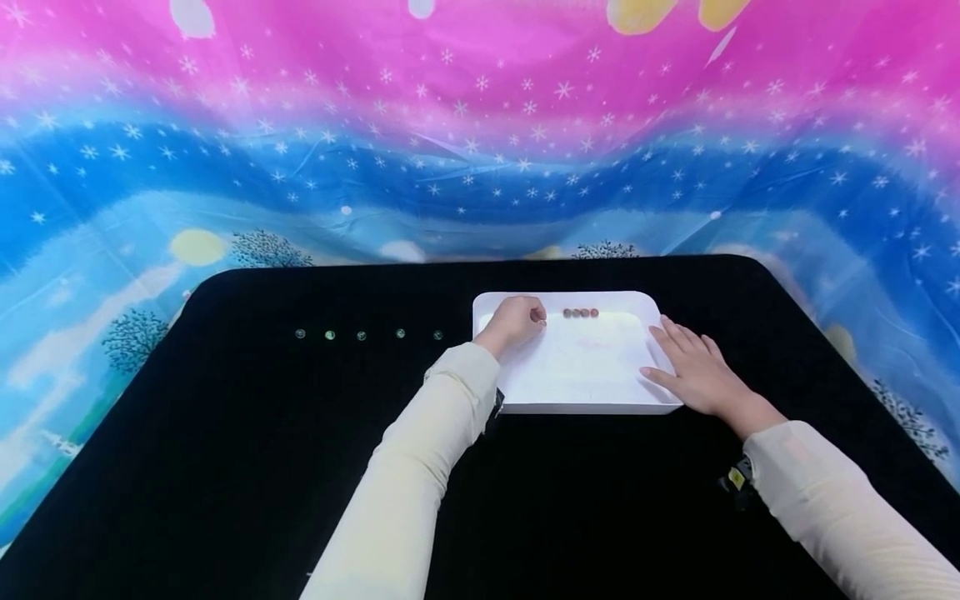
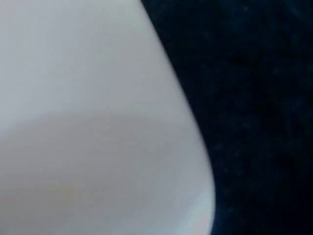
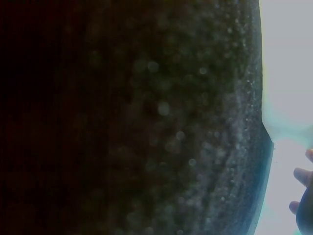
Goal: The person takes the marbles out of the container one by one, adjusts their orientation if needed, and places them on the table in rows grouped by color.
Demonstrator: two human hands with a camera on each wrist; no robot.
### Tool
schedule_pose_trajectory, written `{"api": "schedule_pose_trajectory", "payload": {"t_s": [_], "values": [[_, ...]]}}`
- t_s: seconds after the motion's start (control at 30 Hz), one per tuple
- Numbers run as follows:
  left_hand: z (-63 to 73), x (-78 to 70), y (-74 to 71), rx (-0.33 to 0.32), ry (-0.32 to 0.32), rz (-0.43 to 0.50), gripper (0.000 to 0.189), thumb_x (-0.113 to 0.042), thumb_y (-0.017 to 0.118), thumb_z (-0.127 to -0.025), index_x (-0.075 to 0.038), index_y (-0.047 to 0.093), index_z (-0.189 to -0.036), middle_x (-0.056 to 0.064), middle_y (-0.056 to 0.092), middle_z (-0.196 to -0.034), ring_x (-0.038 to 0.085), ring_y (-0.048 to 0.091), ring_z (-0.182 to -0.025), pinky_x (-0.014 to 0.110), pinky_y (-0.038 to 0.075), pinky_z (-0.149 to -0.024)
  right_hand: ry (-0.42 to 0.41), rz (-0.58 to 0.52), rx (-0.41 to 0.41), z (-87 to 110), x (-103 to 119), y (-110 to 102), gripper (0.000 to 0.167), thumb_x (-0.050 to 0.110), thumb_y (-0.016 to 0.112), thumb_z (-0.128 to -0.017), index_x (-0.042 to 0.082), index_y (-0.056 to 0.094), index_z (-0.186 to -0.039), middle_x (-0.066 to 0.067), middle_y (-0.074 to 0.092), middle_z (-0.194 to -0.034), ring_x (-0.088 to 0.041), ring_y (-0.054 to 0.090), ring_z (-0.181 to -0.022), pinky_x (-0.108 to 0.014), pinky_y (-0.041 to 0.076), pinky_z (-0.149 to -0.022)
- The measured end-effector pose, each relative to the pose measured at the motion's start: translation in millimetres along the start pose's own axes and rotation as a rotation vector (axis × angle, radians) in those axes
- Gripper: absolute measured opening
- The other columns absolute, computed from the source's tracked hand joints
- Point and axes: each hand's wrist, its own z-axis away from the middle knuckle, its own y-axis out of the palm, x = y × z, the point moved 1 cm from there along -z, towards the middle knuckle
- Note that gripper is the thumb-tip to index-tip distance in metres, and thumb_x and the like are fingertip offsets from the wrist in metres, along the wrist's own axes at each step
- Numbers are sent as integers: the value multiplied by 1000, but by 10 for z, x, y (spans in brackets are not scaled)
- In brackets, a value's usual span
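A shallow white tray (image 1: 592,375) lies on the black cloth in the head view. Inside it, near the far wall, several small round reddish-brown pieces (image 1: 581,313) sit in a row. My left hand (image 1: 517,321) reaches over the tray's left side, thumb and fingertips curled together just left of that row; whether something is between them is hidden. With fingers spread, my right hand (image 1: 697,367) rests along the tray's right edge. The left wrist view shows a blurred white tray corner (image 2: 98,73) and no hand. Fingertips (image 3: 302,176) show at the right wrist view's edge.
Several small round green, glassy pieces (image 1: 362,336) stand spaced in a line on the black tabletop (image 1: 225,458), left of the tray. Behind the table hangs a pink and blue snowflake-patterned cloth (image 1: 480,158).
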Motion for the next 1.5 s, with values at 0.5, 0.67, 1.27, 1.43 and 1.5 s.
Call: {"api": "schedule_pose_trajectory", "payload": {"t_s": [0.5,0.67,1.27,1.43,1.5], "values": [[200,-17,-57,12,53,140,5,-12,59,-81,-10,59,-86,-2,57,-83,9,51,-79,19,40,-72,0,10,0,-3,-11,0,80,56,33,-85,-1,12,-137,-22,1,-140,-45,6,-122,-61,1,-92],[268,-2,-58,14,52,181,6,-14,59,-82,-11,59,-87,-3,57,-83,7,52,-79,18,41,-72,1,4,7,7,-8,8,79,56,33,-86,-1,12,-137,-22,0,-141,-45,6,-122,-60,1,-92],[577,9,-205,31,106,330,11,-18,60,-82,-11,59,-91,-4,57,-85,7,53,-80,19,43,-72,-5,2,-1,-2,-15,5,79,56,33,-86,-1,12,-137,-22,0,-141,-45,6,-123,-60,1,-92],[679,71,-242,18,110,331,11,-18,60,-82,-12,60,-91,-4,57,-85,7,53,-79,19,43,-71,-1,5,8,-1,-9,-6,80,57,33,-85,-1,11,-137,-22,-1,-140,-45,5,-123,-60,0,-92],[718,94,-260,10,113,331,11,-18,60,-82,-12,60,-91,-4,57,-84,7,53,-79,19,43,-72,1,3,12,3,-10,-5,80,57,32,-85,-1,11,-137,-22,-1,-140,-45,5,-123,-60,0,-92]]}}
